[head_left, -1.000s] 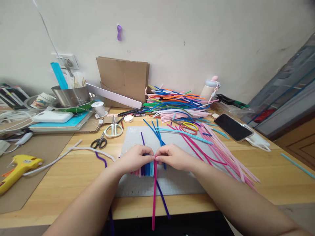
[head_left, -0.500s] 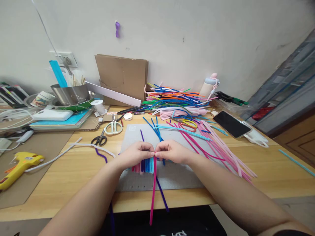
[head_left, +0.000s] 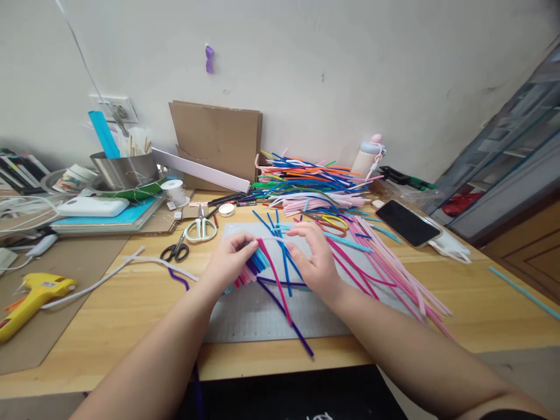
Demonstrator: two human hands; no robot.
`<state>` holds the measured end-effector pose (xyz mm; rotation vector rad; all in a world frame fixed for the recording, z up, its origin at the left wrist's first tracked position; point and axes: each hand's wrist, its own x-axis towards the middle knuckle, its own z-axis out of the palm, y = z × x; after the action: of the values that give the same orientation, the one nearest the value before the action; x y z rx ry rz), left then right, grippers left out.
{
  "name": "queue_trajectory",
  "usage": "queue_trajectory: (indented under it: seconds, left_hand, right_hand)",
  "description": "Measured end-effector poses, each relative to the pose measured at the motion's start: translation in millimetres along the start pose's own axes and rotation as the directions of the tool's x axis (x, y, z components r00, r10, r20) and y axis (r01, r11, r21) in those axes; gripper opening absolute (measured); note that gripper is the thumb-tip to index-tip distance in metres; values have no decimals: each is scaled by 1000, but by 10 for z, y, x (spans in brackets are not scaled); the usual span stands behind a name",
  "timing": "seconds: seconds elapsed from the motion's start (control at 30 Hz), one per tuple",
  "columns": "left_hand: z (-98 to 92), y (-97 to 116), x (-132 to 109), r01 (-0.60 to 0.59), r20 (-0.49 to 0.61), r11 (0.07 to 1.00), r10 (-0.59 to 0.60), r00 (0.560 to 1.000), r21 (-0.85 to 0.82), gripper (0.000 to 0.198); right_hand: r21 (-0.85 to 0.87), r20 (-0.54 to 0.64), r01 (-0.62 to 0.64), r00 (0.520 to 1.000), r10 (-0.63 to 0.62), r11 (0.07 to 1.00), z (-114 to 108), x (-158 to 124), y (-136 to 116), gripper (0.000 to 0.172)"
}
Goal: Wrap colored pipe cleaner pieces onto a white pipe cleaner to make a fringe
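My left hand [head_left: 231,259] is closed, thumb and fingers pinching a row of short coloured pipe cleaners [head_left: 258,262] at its upper edge. The row shows pink, purple and light blue pieces side by side, partly hidden by the hand. From the pinch a magenta pipe cleaner [head_left: 276,281] hangs down to the right. A thin white pipe cleaner [head_left: 273,238] reaches from the left fingertips toward my right hand [head_left: 317,262]. That hand is open, thumb and fingers apart near the white end. Dark purple pipe cleaners [head_left: 284,312] lie below, over the grey mat [head_left: 245,329].
Behind is a heap of mixed pipe cleaners [head_left: 310,181], with pink ones [head_left: 394,262] at the right. Scissors [head_left: 201,227] with white handles, black-handled scissors [head_left: 175,249] and a yellow glue gun [head_left: 37,297] lie left. A phone [head_left: 409,221] lies right.
My right hand has let go at the pinch and moved right, its fingers opening. The left hand has shifted left and up, tilting the row; the magenta pipe cleaner now slants right.
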<state>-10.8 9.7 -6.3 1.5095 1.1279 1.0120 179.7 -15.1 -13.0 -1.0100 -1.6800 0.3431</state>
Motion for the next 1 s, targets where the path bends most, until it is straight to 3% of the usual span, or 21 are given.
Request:
queue_trajectory:
  seconds: [0.07, 0.13, 0.2, 0.27, 0.4, 0.47, 0.67, 0.8, 1.0]
  left_hand:
    - [-19, 3, 21, -15, -80, 999, 12, 997, -43, 26]
    - [-25, 26, 16, -31, -132, 996, 20, 991, -79, 25]
    - [-17, 56, -8, -41, -137, 992, 24, 990, -122, 24]
    - [0, 78, -35, -43, -106, 985, 26, 994, -165, 25]
    - [32, 72, -58, -78, -84, 986, 66, 994, -148, 25]
    - [37, 53, -53, -101, -85, 991, 93, 992, -91, 24]
    - [30, 0, -26, -137, -66, 990, 138, 988, 28, 25]
    - [26, 0, -14, -157, -82, 984, 163, 983, 80, 27]
    - [47, 41, -44, -80, -47, 984, 88, 995, 158, 32]
  right_hand:
    - [-39, -83, 109, 990, -112, 993, -40, -66, -45, 8]
    - [8, 3, 122, 993, -122, 992, -38, -123, -94, 6]
    - [75, 141, -17, 990, 7, 997, 19, -150, -126, 11]
    - [155, 193, -222, 962, 191, 963, 113, -145, -122, 26]
    - [352, 431, -566, 805, 408, 745, 260, -108, -44, 24]
    - [400, 501, -659, 740, 450, 637, 277, -100, -19, 24]
    - [477, 588, -761, 649, 483, 440, 241, -94, -34, 27]
    - [511, 585, -772, 634, 506, 377, 250, -88, -10, 26]
    - [459, 535, -725, 687, 492, 513, 246, -90, -24, 24]
